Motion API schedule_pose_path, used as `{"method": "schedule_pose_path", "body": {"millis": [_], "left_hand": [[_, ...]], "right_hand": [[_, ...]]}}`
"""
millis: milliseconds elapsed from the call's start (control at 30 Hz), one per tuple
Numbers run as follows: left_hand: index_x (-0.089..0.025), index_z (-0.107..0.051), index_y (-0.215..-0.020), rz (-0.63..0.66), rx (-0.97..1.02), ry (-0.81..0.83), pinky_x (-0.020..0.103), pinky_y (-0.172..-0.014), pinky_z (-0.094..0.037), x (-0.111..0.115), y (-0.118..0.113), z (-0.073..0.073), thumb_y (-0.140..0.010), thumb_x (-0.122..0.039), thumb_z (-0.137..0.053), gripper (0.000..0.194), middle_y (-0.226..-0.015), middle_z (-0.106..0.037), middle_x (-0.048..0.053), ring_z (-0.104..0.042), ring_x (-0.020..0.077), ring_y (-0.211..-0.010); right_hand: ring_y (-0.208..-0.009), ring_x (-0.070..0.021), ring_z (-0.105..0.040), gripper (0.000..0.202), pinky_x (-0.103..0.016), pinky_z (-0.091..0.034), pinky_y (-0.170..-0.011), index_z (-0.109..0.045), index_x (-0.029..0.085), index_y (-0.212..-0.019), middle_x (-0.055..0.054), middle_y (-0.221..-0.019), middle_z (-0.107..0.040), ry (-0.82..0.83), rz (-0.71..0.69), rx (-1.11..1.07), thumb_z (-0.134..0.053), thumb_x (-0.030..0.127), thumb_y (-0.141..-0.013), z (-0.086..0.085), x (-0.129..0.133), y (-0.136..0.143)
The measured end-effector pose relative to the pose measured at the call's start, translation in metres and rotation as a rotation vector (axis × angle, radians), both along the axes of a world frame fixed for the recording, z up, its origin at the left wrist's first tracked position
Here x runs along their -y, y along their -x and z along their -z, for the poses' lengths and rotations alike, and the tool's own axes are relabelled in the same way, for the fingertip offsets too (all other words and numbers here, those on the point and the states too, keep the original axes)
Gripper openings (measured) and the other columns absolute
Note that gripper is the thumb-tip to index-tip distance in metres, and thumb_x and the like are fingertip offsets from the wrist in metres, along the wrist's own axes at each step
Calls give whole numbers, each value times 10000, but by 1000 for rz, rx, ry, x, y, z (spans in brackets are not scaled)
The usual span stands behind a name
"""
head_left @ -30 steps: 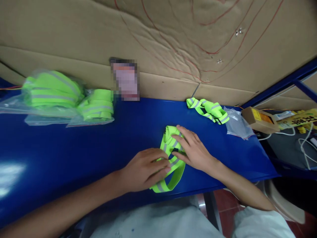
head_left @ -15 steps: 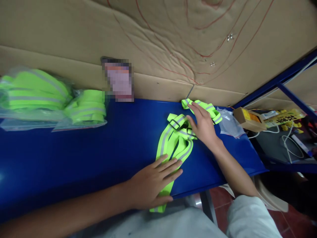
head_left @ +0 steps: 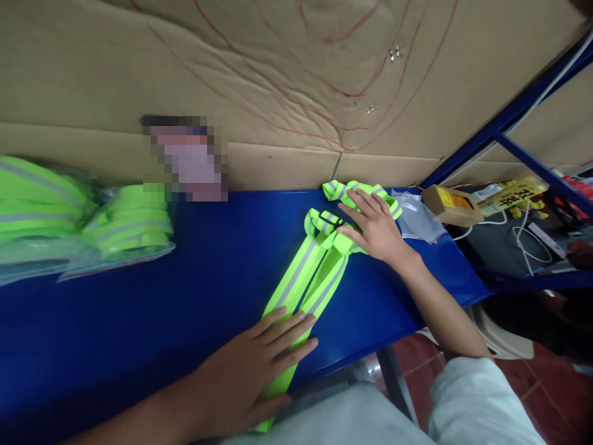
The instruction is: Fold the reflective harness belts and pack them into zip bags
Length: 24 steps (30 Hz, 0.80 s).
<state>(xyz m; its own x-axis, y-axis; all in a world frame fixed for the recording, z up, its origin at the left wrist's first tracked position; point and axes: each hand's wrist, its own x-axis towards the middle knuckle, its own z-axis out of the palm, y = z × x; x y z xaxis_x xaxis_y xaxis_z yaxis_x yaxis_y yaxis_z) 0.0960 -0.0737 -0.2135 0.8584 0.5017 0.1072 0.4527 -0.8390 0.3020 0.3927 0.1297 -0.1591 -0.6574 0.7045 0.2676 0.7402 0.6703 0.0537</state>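
Webbing of a neon-yellow reflective strap (head_left: pixel 291 278) is running from the centre of the frame down toward the bottom, its long bands lying side by side on the blue tabletop (head_left: pixel 208 278). The left hand (head_left: pixel 236 371), at bottom centre, is lying open and palm down across the lower bands with its fingers spreading, probably because a broad, flat touch is smoothing them and holding them straight without bunching. The right hand (head_left: pixel 382 232), right of centre, is also opening out, its fingers reaching over the looped upper end beside a black buckle (head_left: pixel 330 219); it is seemingly steadying that bulkier end while the left hand is working lengthwise.

Just beyond, a second reflective strap (head_left: pixel 340 188) is lying loosely bundled against the cardboard backing (head_left: pixel 278 167), partly behind the right fingers; the overlap is hiding whether they are touching it. A clear plastic bag (head_left: pixel 419 216) is resting flat beside that bundle, perhaps for easy reach, and a small cardboard box (head_left: pixel 451 207) is sitting to its right.

At the left of the frame, bagged reflective straps (head_left: pixel 134 216) are sitting together, seemingly to leave working room around the hands. A pixelated rectangular object (head_left: pixel 189 154) is leaning against the backing, upper left of centre.
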Motion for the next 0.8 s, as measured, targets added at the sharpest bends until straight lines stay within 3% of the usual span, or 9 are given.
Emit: {"method": "schedule_pose_path", "body": {"millis": [167, 267, 333, 400, 500, 600, 700, 800], "left_hand": [[-229, -485, -1549, -17, -22, -141, 410, -1178, -459, 6, 19, -21, -947, -436, -636, 654, -1644, -466, 49, -456, 255, -1508], [-210, -669, -1303, -124, 48, -204, 424, -1110, -500, 5, 11, -35, -982, -390, -572, 380, -1335, -721, 60, -662, 245, -1235], [-200, -703, -1160, -216, 115, -250, 437, -1095, -503, -1, -4, -37, -1024, -351, -519, 274, -1184, -756, 66, -694, 235, -1115], [-183, -676, -1245, -287, 121, -331, 493, -1118, -482, -9, -18, -29, -1047, -361, -506, 316, -1313, -699, 122, -644, 290, -1248], [-190, -473, -1547, -385, 15, -398, 598, -1155, -434, -21, -26, -6, -1045, -501, -521, 593, -1614, -452, 197, -428, 397, -1498], [-185, -346, -1629, -430, -70, -324, 604, -1184, -418, -24, -19, 12, -1041, -597, -475, 729, -1690, -352, 172, -347, 379, -1557], [-169, -365, -1616, -411, -104, -277, 598, -1216, -393, -23, -11, 16, -1049, -610, -438, 722, -1702, -344, 147, -323, 346, -1576], [-166, -413, -1585, -398, -112, -262, 595, -1226, -385, -23, -10, 12, -1053, -606, -431, 690, -1708, -329, 149, -309, 334, -1586]], "right_hand": [[-1567, -222, -377, 622, -436, -362, -1272, -477, 166, -1581, -126, -1670, -402, 379, -250, -179, -305, 540, -1116, -10, 15, 2], [-1596, -244, -314, 626, -479, -315, -1292, -435, 179, -1607, -134, -1711, -316, 310, -249, -216, -406, 539, -1096, -6, 38, 14], [-1612, -261, -268, 647, -507, -272, -1304, -438, 190, -1607, -126, -1726, -280, 249, -335, -133, -450, 562, -1078, 1, 55, 25], [-1621, -257, -243, 638, -518, -239, -1313, -454, 198, -1598, -109, -1726, -283, 242, -428, -34, -448, 569, -1078, 10, 67, 33], [-1596, -257, -311, 566, -523, -264, -1299, -533, 198, -1538, -113, -1689, -370, 245, -405, 6, -454, 530, -1087, 19, 70, 34], [-1545, -258, -406, 473, -495, -346, -1252, -606, 198, -1457, -121, -1642, -450, 255, -339, -55, -465, 459, -1089, 16, 57, 22], [-1505, -266, -459, 407, -476, -405, -1204, -627, 189, -1403, -116, -1618, -483, 220, -265, -106, -493, 352, -1055, 5, 43, 7], [-1473, -318, -484, 384, -520, -407, -1189, -653, 155, -1332, -133, -1589, -512, 53, -63, -120, -510, 196, -978, -3, 41, -2]]}}
